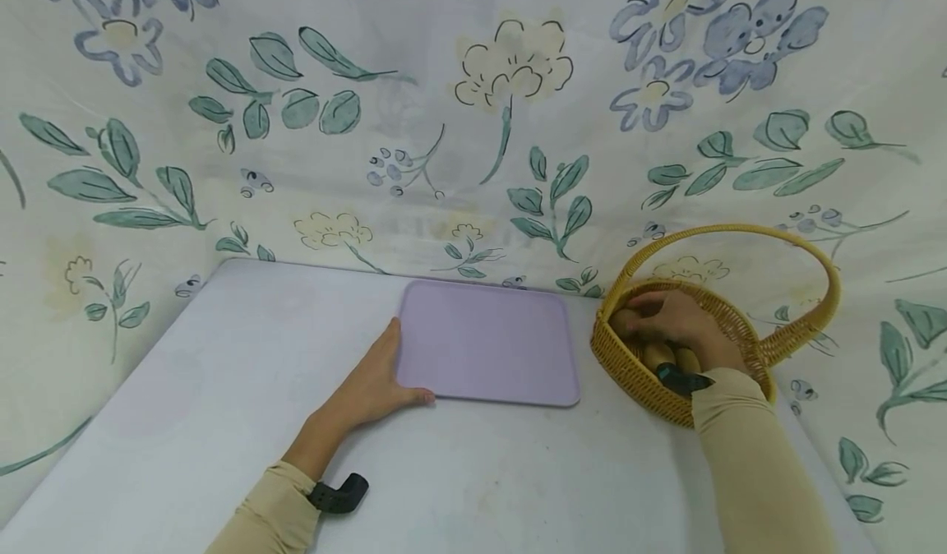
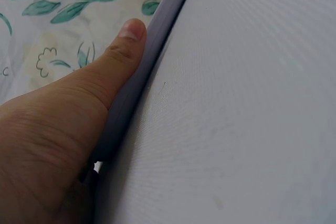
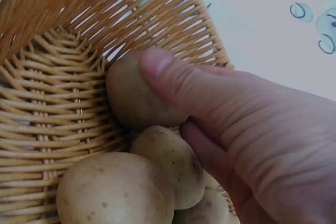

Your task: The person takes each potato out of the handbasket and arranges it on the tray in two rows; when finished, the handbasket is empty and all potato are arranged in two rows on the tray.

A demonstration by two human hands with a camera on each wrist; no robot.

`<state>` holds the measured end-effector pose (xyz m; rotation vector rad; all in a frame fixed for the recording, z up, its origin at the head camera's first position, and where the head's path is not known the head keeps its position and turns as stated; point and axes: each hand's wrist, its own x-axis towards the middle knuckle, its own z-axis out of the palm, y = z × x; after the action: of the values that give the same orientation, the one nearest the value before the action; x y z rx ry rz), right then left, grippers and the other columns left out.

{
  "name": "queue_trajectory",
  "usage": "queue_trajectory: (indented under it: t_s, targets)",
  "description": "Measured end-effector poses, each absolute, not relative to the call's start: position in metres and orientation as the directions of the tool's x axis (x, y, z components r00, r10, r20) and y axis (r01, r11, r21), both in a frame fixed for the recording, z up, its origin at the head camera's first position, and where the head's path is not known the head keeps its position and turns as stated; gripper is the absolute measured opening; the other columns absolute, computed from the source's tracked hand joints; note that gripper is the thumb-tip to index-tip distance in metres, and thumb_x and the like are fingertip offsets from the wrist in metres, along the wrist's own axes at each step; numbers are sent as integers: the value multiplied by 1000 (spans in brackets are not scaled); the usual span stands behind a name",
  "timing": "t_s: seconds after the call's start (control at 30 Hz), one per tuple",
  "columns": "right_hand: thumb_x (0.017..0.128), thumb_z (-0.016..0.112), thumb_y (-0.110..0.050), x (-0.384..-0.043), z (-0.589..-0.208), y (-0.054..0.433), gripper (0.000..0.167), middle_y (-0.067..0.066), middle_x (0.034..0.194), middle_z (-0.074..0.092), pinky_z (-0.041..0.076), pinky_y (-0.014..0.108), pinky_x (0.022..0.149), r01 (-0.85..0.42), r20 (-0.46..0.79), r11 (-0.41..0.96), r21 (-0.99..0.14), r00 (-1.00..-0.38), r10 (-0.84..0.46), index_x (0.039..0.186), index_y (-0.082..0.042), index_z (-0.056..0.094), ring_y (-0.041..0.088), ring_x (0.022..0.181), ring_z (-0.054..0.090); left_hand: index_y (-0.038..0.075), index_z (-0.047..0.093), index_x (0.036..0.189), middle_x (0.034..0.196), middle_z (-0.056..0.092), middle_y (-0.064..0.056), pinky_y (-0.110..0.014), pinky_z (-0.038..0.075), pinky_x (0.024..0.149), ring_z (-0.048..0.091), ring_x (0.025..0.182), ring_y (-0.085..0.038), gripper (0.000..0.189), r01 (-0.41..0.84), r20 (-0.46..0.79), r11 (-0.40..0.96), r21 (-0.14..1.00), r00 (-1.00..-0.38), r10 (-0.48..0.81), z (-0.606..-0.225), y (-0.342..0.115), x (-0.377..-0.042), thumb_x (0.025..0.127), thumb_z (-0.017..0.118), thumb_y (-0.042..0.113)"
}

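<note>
While your right hand (image 3: 247, 124) pinches a potato (image 3: 128, 95), thumb against its side, bring your fingertips well round it; a straight lift should avoid dragging the neighbouring potatoes (image 3: 115, 192). It sits toward the far left of the wicker basket (image 1: 629, 373), so mind that wall and the arched handle (image 1: 802, 325). Your left hand (image 1: 370, 385), fingers extended, lies along the near left corner of the lilac tray (image 1: 484, 344); press only lightly there. You can't see the right fingertips behind the potato, the full count beneath your palm, or most of your left fingers.
</note>
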<state>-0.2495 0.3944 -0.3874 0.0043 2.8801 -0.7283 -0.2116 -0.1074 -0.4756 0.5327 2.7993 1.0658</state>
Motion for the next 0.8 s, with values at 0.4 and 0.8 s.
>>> queue_trajectory:
  t_s: [0.4,0.8]
  targets:
    - [84,83,-44,-252,-392,393,55,16,129,69,50,56,101,-22,-126,906,-422,-989,-83,127,-14,69,39,119,61,-10,1,160,169,4,-27,-53,18,129,12,158,-42,147,288,31,699,655,-934,355,-474,-108,-211,67,87,65]
    - [83,84,-44,-254,-394,392,59,17,133,68,48,59,106,-52,-127,907,-418,-985,-115,131,-12,70,42,125,60,-8,1,160,170,4,-26,-53,18,129,12,158,-41,146,283,31,694,662,-935,352,-474,-108,-210,67,87,65]
